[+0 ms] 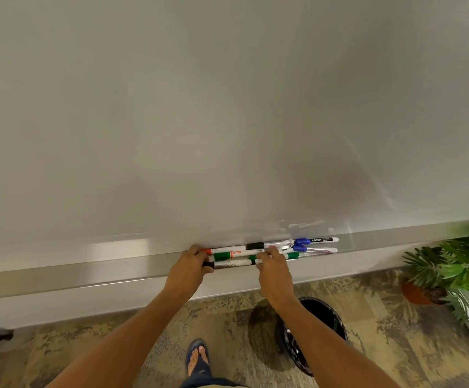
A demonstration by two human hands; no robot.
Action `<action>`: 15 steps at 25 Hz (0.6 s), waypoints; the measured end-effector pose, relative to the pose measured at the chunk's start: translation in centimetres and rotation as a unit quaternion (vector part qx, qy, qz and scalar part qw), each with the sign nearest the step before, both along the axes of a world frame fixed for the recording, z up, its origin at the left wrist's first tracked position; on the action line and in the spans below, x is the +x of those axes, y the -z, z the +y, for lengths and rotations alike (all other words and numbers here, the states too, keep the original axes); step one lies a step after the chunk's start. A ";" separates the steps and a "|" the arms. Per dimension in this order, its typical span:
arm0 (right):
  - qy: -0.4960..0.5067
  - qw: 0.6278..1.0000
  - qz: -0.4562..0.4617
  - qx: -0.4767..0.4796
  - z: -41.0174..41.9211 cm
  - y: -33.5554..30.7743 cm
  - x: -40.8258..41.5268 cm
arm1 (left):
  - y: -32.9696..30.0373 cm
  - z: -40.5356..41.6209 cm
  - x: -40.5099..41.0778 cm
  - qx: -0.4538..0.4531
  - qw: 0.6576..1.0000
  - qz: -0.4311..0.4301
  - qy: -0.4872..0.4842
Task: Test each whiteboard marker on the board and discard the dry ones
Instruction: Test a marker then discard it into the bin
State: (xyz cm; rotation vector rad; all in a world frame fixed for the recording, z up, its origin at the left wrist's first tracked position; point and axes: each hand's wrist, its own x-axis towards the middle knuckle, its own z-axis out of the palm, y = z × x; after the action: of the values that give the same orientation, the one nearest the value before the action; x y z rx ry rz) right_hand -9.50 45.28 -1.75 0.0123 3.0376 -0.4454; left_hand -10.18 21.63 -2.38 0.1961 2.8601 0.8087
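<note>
Along the ledge (93, 268) under the whiteboard (227, 107), a cluster of markers lies in rough rows, and both hands are down among them. The left hand (189, 266) has its fingers curled over the cap end of a black-capped marker (231, 264) at the front edge of the ledge, and the right hand (274, 266) pinches the same marker's white tail end, so it seems about to be lifted or uncapped. Behind it lie a green marker (226, 255), a red-capped marker (222, 250) and a second black marker (255, 245) close against the board, with two blue-capped markers (311, 240) farther right and another green one (292, 255) just beside the right hand's knuckles. All the caps that can be seen are on. The board itself carries no ink strokes that I can make out, only glare and soft reflections, so by my reading no test marks have been made and the sorting is at its very start. A dark bin (323, 315) stands on the floor (115, 345) below the right forearm; whether any marker lies in it cannot be told. A potted plant (435, 275) sits at the right. Everything is left to do: uncap, draw a line, judge it, then keep or drop, marker by marker.
</note>
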 end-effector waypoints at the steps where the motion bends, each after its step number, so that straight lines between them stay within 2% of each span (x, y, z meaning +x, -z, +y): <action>1: -0.009 1.000 0.000 0.005 0.1 -0.1 -0.2 | -0.2 -0.2 0.1 0.002 1.000 0.003 -0.003; 7: -0.049 0.999 0.009 -0.015 -1.1 -0.4 -0.1 | -2.0 -1.1 1.4 0.045 0.996 0.014 -0.079; 15: -0.132 0.990 0.036 -0.043 -8.9 -0.5 0.0 | -5.1 -3.9 4.0 0.049 0.983 0.066 -0.162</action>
State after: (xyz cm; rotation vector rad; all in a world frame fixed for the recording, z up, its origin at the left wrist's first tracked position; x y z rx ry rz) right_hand -9.49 36.34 -1.22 -0.4142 3.0233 -0.5623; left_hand -6.22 17.77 2.69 -0.2188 3.0240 1.0325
